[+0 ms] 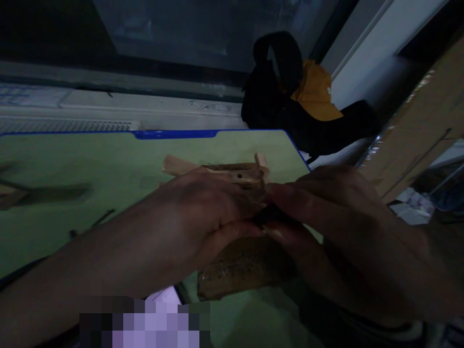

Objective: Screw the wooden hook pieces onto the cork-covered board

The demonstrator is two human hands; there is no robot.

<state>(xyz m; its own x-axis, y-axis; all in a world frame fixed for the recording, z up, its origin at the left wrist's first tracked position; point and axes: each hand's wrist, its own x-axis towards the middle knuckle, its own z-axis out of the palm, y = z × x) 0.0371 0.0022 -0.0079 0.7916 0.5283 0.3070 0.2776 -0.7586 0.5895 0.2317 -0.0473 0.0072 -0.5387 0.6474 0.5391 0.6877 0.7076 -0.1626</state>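
My left hand (210,205) reaches in over the table with its fingers closed and its thumb toward my right hand. Past its knuckles shows a pale wooden piece (250,175) with a small round hole and a short upright end; the hand appears to grip it. My right hand (326,217) is pinched, thumb and finger meeting the left fingertips. What lies between its fingertips is dark and hidden. Beneath both hands sits a worn brown wooden block (242,270) with a pitted face. Another pale wooden bar (177,165) sticks out beyond the left hand.
The green tabletop (119,159) has a blue edge. At left lie a blurred wooden tool (14,193) and a thin dark rod (103,217). Behind the table are a black bag (275,92), an orange cloth item (315,89) and a window. Cardboard (416,121) stands at right.
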